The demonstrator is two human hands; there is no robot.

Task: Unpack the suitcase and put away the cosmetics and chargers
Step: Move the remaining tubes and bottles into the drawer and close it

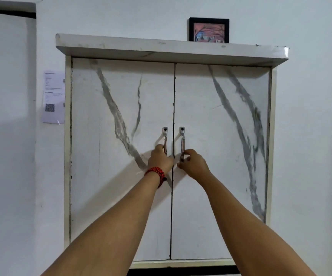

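A built-in cupboard with two white marble-patterned doors fills the head view: the left door (121, 176) and the right door (220, 176) are both closed. My left hand (160, 160), with a red band at the wrist, grips the left metal handle (165, 139). My right hand (194, 164) pinches the lower part of the right metal handle (182, 140). No suitcase, cosmetics or chargers are in view.
A white shelf slab (121, 46) juts out above the doors, with a small black-framed picture (208, 29) on it. A printed paper with a QR code (53, 96) hangs on the wall to the left. White wall surrounds the cupboard.
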